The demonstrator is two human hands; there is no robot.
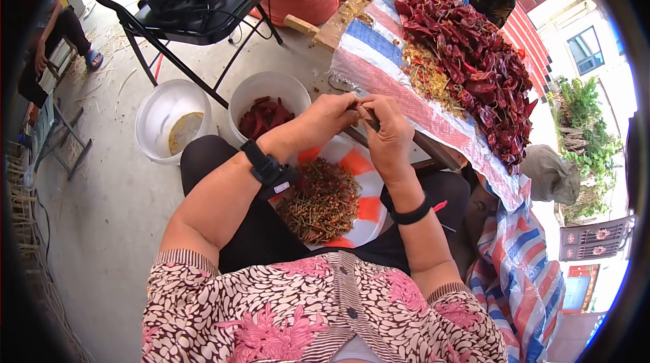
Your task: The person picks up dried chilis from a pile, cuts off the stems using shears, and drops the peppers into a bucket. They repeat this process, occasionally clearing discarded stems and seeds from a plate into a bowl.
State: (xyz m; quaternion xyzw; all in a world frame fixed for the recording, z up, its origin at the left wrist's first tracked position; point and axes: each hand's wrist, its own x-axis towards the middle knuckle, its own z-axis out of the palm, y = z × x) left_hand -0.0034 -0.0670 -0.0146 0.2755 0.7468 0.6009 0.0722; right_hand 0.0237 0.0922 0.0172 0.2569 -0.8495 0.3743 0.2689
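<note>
One tarp-covered table point(379, 52), one chilli heap point(474, 58) along its far edge. One folding chair point(203, 4). Two white buckets on open concrete off the table's left corner: chilli bucket point(267, 89), seed bucket point(159, 109). One plate point(365, 231) on the lap. Left hand point(332, 118) and right hand point(389, 136) meet at the near edge, both pinching one thin dark piece point(369, 118).

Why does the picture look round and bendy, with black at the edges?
In the head view a fisheye lens curves the edges and leaves black corners; daylight washes out the wall at right; the left hand, right hand and dried chillies look sharp.
</note>
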